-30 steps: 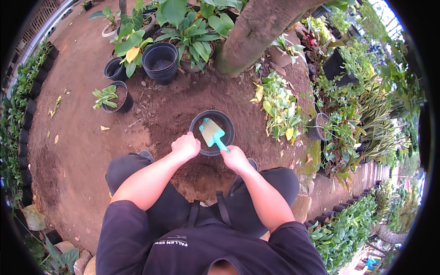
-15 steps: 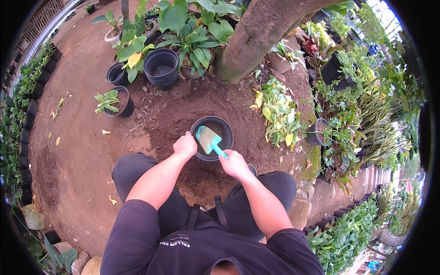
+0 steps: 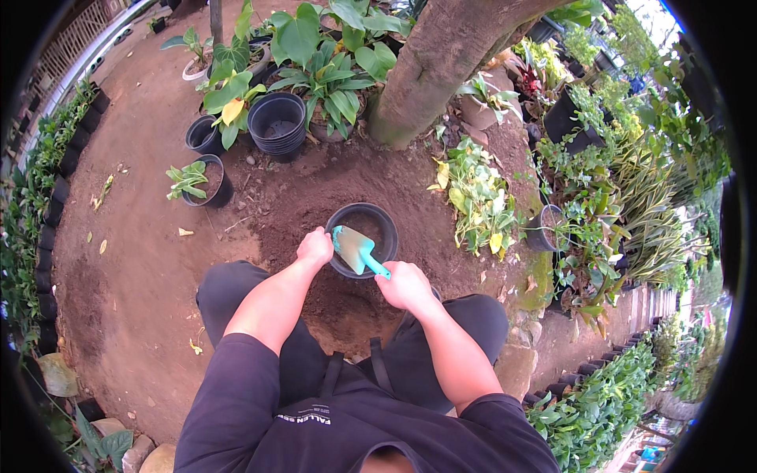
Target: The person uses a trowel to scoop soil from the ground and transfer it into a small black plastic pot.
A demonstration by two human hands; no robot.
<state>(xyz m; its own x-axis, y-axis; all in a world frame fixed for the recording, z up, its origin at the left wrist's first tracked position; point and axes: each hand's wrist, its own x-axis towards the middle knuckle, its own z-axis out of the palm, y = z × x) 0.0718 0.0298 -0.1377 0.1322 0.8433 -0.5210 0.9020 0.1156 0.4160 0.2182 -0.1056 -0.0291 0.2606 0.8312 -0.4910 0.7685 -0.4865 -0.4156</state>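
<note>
A round black plastic pot (image 3: 387,223) stands on the soil in front of my crossed legs, with some dark soil visible inside. My left hand (image 3: 315,247) is closed at the pot's left rim, thumb side toward the trowel; its fingertips are partly hidden. In my right hand (image 3: 405,285), fingers wrap round the turquoise handle of a hand trowel (image 3: 355,250). The trowel's broad blade, worn to a dull tan in the middle, lies over the pot's opening. Its tip points left, close to my left hand.
Beyond the pot are a stack of black pots (image 3: 277,126), a small potted plant (image 3: 209,183) and a thick tree trunk (image 3: 430,67). Leafy yellow-green cuttings (image 3: 481,193) lie to the right. Loose dug soil (image 3: 315,185) surrounds the pot.
The trowel blade has shifted slightly left and nearer to me, and its angle has changed a little. Both hands keep their grips, with only a small movement of the left one leftward.
</note>
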